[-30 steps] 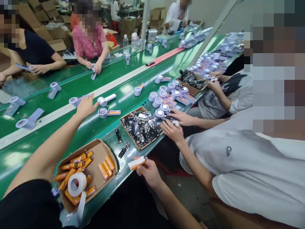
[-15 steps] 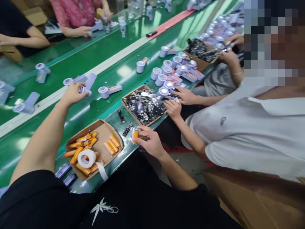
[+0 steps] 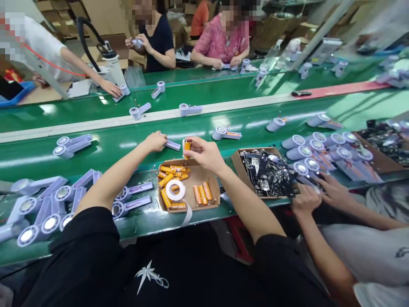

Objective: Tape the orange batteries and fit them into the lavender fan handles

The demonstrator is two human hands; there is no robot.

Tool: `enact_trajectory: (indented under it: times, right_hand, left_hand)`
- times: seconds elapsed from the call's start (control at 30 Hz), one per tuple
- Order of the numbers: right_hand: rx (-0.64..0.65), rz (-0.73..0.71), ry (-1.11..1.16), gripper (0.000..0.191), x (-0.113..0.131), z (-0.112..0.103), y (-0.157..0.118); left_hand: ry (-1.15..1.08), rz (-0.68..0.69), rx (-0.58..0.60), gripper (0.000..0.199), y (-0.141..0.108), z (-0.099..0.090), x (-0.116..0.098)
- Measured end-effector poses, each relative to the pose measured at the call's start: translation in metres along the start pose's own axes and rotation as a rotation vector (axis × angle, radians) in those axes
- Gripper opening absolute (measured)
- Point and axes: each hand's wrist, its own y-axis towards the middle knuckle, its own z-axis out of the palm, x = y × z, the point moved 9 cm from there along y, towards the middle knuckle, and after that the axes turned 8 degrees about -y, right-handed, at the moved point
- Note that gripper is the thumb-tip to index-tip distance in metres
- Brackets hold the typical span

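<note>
My left hand (image 3: pixel 156 142) is closed over the head of a lavender handheld fan, whose open handle (image 3: pixel 172 146) sticks out to the right. Between the fingertips of my right hand (image 3: pixel 209 154) stands an orange cylindrical battery (image 3: pixel 187 150), with something white along its left side. Both hands are above the far edge of a cardboard box (image 3: pixel 213 177). Inside the box lie loose orange batteries (image 3: pixel 166 180), a row of batteries (image 3: pixel 202 194) on the right, and a roll of white tape (image 3: pixel 175 189) with its end hanging over the front.
Lavender fans (image 3: pixel 51 221) crowd the left, with several more on the green conveyor belt (image 3: pixel 121 149). To the right stands a box of black circuit boards (image 3: pixel 268 172), where a co-worker's hands (image 3: pixel 306 198) work. Other people sit across the belt.
The view has swung left. My left hand has come back from the far side of the belt with a fan, closer to my right hand, which still holds the battery.
</note>
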Motion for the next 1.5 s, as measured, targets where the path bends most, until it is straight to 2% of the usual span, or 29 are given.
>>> enact_trajectory:
  times: [0.13,0.27,0.4,0.47,0.57,0.7,0.8,0.83,0.9,0.97,1.0,1.07,1.1,1.13,1.2,1.27,1.33,1.4,1.43,1.5]
  right_hand:
    - [0.060,0.021,-0.132,0.049,-0.035,0.028,0.063]
    - [0.102,0.067,-0.392,0.037,-0.067,0.039,0.091]
    - [0.311,0.085,-0.812,0.036,-0.084,0.056,0.093]
    - [0.412,0.087,-0.945,0.038,-0.090,0.064,0.089]
    - [0.507,0.096,-1.026,0.039,-0.095,0.077,0.086]
    - [0.698,0.118,-1.232,0.046,-0.103,0.100,0.090]
    - [0.747,0.128,-1.252,0.049,-0.091,0.095,0.091]
    - [0.714,0.106,-1.225,0.049,-0.081,0.086,0.087]
    - [0.557,0.044,-1.114,0.045,-0.049,0.058,0.064]
    - [0.365,0.012,-0.953,0.039,-0.014,0.030,0.018]
    - [0.326,0.034,-0.882,0.045,-0.002,0.023,-0.014]
    - [0.399,0.072,-0.817,0.060,0.012,0.031,-0.079]
    - [0.426,0.097,-0.825,0.061,0.014,0.039,-0.108]
    - [0.466,0.106,-0.826,0.060,0.015,0.048,-0.131]
    - [0.513,0.071,-0.788,0.054,0.016,0.063,-0.158]
    - [0.478,-0.012,-0.696,0.050,0.024,0.064,-0.162]
    - [0.410,-0.096,-0.570,0.049,0.038,0.055,-0.158]
    - [0.405,-0.160,-0.436,0.044,0.056,0.048,-0.156]
    - [0.450,-0.189,-0.378,0.041,0.065,0.049,-0.158]
    - [0.630,-0.243,-0.284,0.041,0.078,0.061,-0.166]
  left_hand:
    - [-0.070,-0.060,-0.020,0.028,0.014,-0.009,0.005]
    - [-0.161,-0.101,-0.073,0.026,0.013,-0.019,0.009]
    - [-0.249,-0.131,-0.160,0.030,0.010,-0.023,0.006]
    - [-0.288,-0.144,-0.181,0.028,0.010,-0.020,0.001]
    - [-0.332,-0.176,-0.207,0.023,0.013,-0.016,-0.005]
    - [-0.363,-0.211,-0.226,0.022,0.019,-0.014,-0.008]
    - [-0.373,-0.206,-0.235,0.028,0.017,-0.019,-0.017]
    - [-0.370,-0.194,-0.258,0.033,0.012,-0.024,-0.024]
    - [-0.351,-0.119,-0.347,0.043,-0.009,-0.035,-0.046]
    - [-0.314,0.088,-0.453,0.042,-0.049,-0.044,-0.083]
    - [-0.316,0.242,-0.409,0.036,-0.072,-0.038,-0.106]
    - [-0.291,0.591,-0.212,0.030,-0.126,-0.012,-0.153]
    - [-0.249,0.710,-0.155,0.030,-0.152,0.001,-0.170]
    - [-0.199,0.748,-0.141,0.033,-0.171,0.011,-0.179]
    - [-0.109,0.729,-0.160,0.034,-0.191,0.024,-0.187]
    - [-0.065,0.672,-0.195,0.026,-0.195,0.027,-0.187]
    - [-0.077,0.681,-0.227,0.021,-0.200,0.019,-0.186]
    - [-0.112,0.679,-0.294,0.021,-0.208,0.005,-0.176]
    - [-0.122,0.650,-0.337,0.020,-0.214,-0.003,-0.168]
    - [-0.113,0.547,-0.417,0.021,-0.228,-0.013,-0.148]
